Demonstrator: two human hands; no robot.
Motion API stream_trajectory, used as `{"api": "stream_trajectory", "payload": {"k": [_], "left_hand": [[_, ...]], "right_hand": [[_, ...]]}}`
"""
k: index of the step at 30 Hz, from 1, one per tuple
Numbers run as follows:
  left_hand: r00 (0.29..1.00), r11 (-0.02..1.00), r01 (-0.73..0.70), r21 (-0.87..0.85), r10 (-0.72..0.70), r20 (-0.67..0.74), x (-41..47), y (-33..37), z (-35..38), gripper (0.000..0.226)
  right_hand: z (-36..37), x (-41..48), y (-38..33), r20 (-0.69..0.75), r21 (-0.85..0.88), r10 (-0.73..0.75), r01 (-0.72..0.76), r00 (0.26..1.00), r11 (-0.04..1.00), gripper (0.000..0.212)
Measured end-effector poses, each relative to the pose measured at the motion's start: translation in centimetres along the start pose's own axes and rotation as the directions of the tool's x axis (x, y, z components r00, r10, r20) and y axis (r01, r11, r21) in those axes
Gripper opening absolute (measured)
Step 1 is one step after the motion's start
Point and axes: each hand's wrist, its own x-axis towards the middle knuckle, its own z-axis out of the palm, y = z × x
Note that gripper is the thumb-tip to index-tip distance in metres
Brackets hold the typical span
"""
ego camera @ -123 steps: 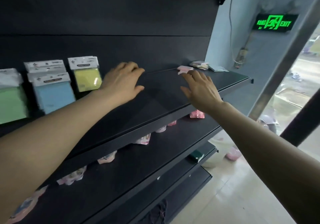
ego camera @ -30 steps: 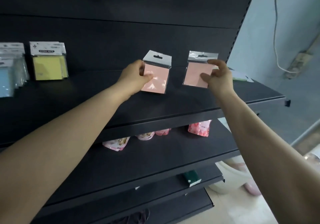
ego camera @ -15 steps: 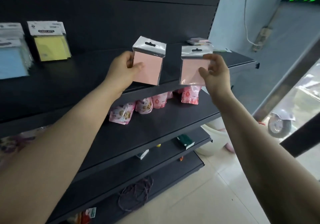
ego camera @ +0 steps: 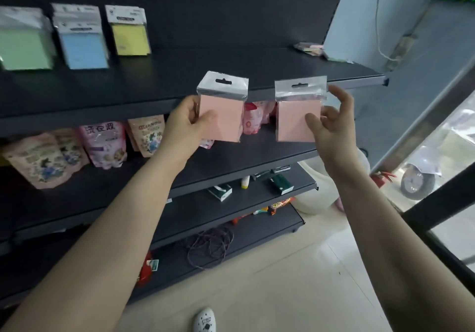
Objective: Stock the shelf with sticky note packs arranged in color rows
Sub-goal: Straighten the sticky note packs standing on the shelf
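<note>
Only one camera is giving a view here, and it is sitting on the person's head. It is looking forward and down, slightly to the left, at a dark shelf unit (ego camera: 231,59) standing close in front. Both forearms are reaching away from the lens, so the left hand (ego camera: 187,123) and the right hand (ego camera: 331,128) are appearing near the middle of the picture. The wide lens is bending the shelf edges and is taking in the floor (ego camera: 282,280) and one shoe (ego camera: 205,319) at the bottom edge. A glass door (ego camera: 437,151) is showing at the right side
</note>
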Motion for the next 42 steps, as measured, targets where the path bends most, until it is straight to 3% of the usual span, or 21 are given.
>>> {"api": "stream_trajectory", "payload": {"k": [3,9,23,32,42], "left_hand": [[0.999,1.000,0.002,0.009,-0.002,-0.043,-2.5,0.6,-3.0,0.018],[0.994,0.998,-0.012,0.055,0.018,-0.106,-5.3,1.3,-10.7,0.016],[0.990,0.988,-0.048,0.150,0.067,-0.121,-0.6,1.6,-34.8,0.020],[0.960,0.968,0.008,0.252,0.063,-0.271,4.5,1.9,-47.8,0.022],[0.914,0.968,0.074,0.241,0.031,-0.406,6.5,2.2,-53.9,0.026]], "right_hand": [[1.9,-2.0,-1.3,-0.002,0.067,0.023,-0.023,1.000,0.997,0.048],[9.0,-4.7,-4.3,0.135,0.145,0.026,-0.046,0.991,0.988,0.034],[32.0,-5.9,-14.5,0.161,0.321,-0.015,-0.038,0.987,0.946,0.012],[45.1,-3.9,-20.1,0.306,0.244,-0.008,-0.071,0.952,0.967,0.012],[55.9,-0.5,-21.2,0.491,0.177,0.028,-0.132,0.871,0.975,0.011]]}}
